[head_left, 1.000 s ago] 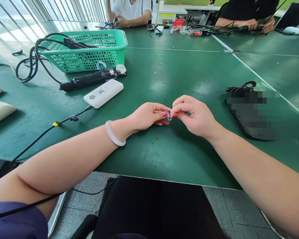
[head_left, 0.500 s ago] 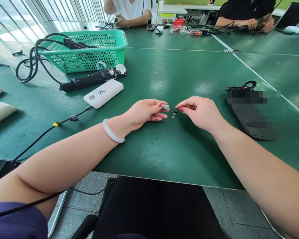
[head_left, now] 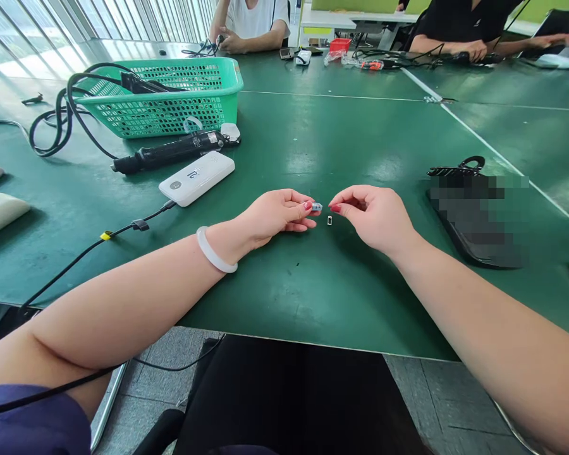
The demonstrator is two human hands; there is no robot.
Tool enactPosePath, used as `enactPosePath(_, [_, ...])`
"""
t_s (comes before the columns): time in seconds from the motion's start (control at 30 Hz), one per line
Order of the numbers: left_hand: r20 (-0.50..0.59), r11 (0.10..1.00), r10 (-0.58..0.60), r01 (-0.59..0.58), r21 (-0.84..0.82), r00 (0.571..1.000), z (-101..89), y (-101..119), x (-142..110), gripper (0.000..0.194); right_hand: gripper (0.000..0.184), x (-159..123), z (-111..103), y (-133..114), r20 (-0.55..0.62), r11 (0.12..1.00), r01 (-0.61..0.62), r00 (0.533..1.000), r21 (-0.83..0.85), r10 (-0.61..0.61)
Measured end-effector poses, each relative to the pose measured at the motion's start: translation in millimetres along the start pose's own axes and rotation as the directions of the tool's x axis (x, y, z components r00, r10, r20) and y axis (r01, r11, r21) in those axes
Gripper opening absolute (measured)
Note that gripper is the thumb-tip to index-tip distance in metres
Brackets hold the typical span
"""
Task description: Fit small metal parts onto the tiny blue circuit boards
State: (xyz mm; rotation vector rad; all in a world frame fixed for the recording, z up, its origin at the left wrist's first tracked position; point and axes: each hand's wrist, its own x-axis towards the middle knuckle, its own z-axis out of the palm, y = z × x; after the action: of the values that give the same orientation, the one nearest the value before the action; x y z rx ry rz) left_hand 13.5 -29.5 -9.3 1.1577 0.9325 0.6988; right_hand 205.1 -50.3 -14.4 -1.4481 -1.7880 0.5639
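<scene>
My left hand [head_left: 279,213] pinches a small light-blue and silver piece [head_left: 317,207] between thumb and forefinger, and its other fingers are loosely curled. Just to the right, my right hand [head_left: 372,212] has thumb and forefinger pressed together at the tips. Right below those fingertips is a tiny rectangular metal piece [head_left: 329,220] with a dark centre. Whether it hangs from the fingers or lies on the green table [head_left: 265,284] I cannot tell. A narrow gap separates the two hands, low over the table near its front edge.
Left of my hands lie a white power bank [head_left: 197,178] with a black cable and a black cylindrical tool [head_left: 171,151]. Behind them stands a green basket [head_left: 165,114] holding black gear. At right lies a dark flat object [head_left: 477,227], partly blurred, beside a hair claw [head_left: 469,165]. Two people sit opposite.
My hands have moved apart from a joint grip on the small piece, which stays in the left. The tiny metal piece has come into view and turned more upright. A co-worker's hand has moved right.
</scene>
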Motion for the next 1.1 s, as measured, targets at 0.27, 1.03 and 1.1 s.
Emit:
enactPosePath(0.27, [0.015,1.000,0.006,-0.006,0.018,1.000,0.2,0,-1,0.016,0.011,-4,10,-11,-0.036,0.962,-0.007,0.999,0.272,0.018])
enactPosePath(1.03, [0.061,0.997,0.010,-0.006,-0.078,0.998,-4.6,-3,3,0.011,0.008,-8,13,-13,-0.133,0.972,0.230,0.966,0.051,-0.221])
enactPosePath(1.1, [0.066,0.997,0.018,-0.013,-0.070,0.998,-4.6,-3,2,0.013,0.006,-7,12,-12,-0.102,0.979,0.168,0.982,0.113,-0.157])
